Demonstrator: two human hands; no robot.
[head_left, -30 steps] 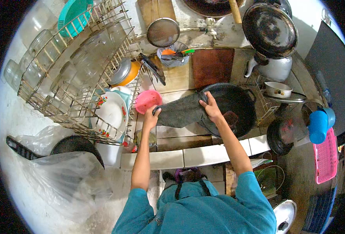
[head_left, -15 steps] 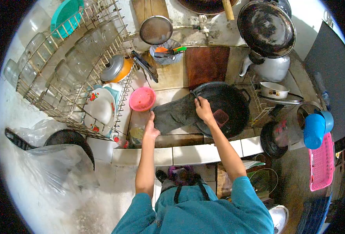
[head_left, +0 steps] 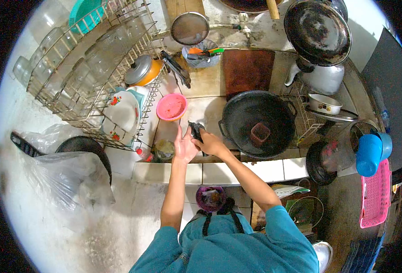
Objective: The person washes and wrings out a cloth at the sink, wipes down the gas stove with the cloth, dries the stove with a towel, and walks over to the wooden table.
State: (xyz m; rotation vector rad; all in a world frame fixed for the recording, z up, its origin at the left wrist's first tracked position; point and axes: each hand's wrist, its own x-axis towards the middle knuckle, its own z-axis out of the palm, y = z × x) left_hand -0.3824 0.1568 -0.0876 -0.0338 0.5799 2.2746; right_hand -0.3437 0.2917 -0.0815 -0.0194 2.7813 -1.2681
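My right hand [head_left: 208, 143] grips a bunched black plastic bag [head_left: 195, 129] above the tiled counter. Close against it, my left hand [head_left: 185, 145] is open, palm turned toward the bag and fingers stretched out. Part of the bag is hidden behind the right fingers. To the right of both hands sits a large black wok [head_left: 242, 111] with two loop handles. A small reddish square container [head_left: 260, 134] lies inside the wok. Just beyond my left hand stands a pink bowl [head_left: 172, 107] with red bits in it.
A wire dish rack [head_left: 135, 118] with glass jars and plates fills the left side. A knotted clear bag [head_left: 164, 149] and a red-capped bottle [head_left: 142, 152] are near the counter edge. A utensil basket [head_left: 203, 59] and brown board [head_left: 247, 70] stand behind; a kettle [head_left: 321, 79] is at right.
The bag was stretched between both hands and over the wok's left side; now it is bunched up. My right hand moved left, off the wok, to meet my left hand, which let go.
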